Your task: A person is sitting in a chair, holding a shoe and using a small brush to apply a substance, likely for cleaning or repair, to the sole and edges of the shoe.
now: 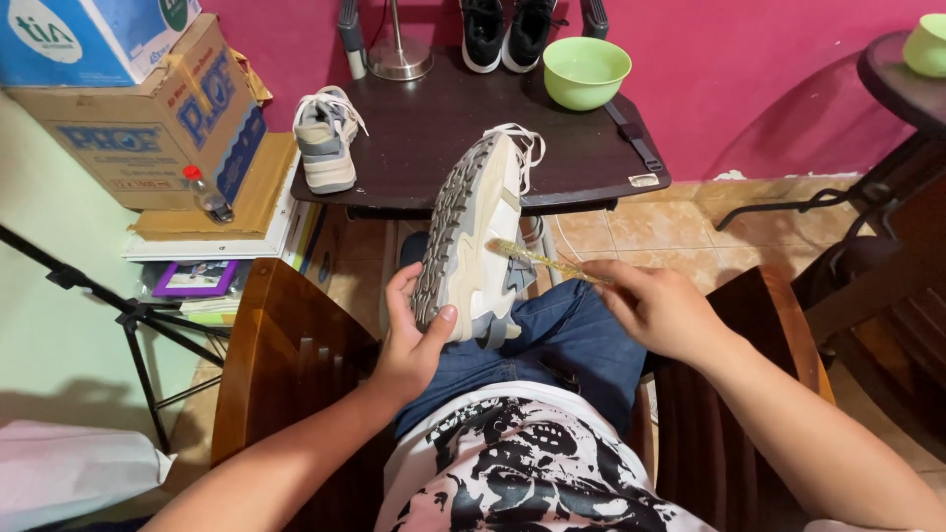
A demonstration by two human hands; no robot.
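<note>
- Pink wall behind a dark counter [434, 167]; tiled floor underneath.
- Left hand [412, 333] gripped a grey-and-cream sneaker [473, 236] at the heel, sole turned toward the left, over the lap in jeans.
- Right hand [658, 307] clenched around a yellowish brush [537, 258], bristle end touching the sneaker's side.
- Second sneaker [325, 141] sat on the counter's left edge; green bowl [585, 71] at the back, well apart.
- Cardboard boxes [148, 118] stacked left.
</note>
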